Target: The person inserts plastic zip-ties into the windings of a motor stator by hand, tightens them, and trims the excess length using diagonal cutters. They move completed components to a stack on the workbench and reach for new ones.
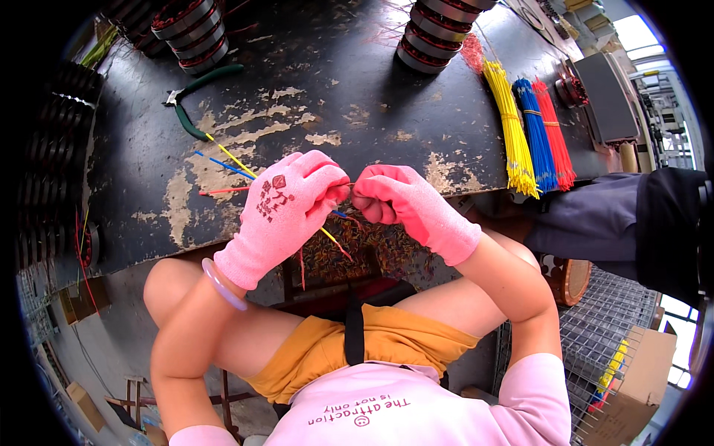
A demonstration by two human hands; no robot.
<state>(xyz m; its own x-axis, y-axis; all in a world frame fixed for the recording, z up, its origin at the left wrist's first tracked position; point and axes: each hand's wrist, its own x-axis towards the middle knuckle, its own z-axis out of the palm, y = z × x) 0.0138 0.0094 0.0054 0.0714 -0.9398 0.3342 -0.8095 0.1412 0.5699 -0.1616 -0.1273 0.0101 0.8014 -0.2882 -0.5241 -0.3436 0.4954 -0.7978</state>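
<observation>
My left hand [286, 197], in a pink glove, is closed around a few thin wires above the table's near edge. A yellow wire [229, 154], a blue wire [223, 165] and a red wire [223, 191] stick out on its left side. More wire ends, with reddish tips, hang out below the palm. My right hand [405, 201], also gloved in pink, meets the left one with its fingers pinched. Between the two hands runs a thin strand that the right fingertips grip; its far end is hidden in the gloves.
Green-handled cutting pliers [208, 77] lie on the worn black table [320, 97]. Stacked metal stator cores [435, 33] stand at the back. Yellow [509, 119], blue [533, 123] and red wire bundles [552, 123] lie at right, near another person's leg [587, 215]. Wire scraps [394, 253] lie below.
</observation>
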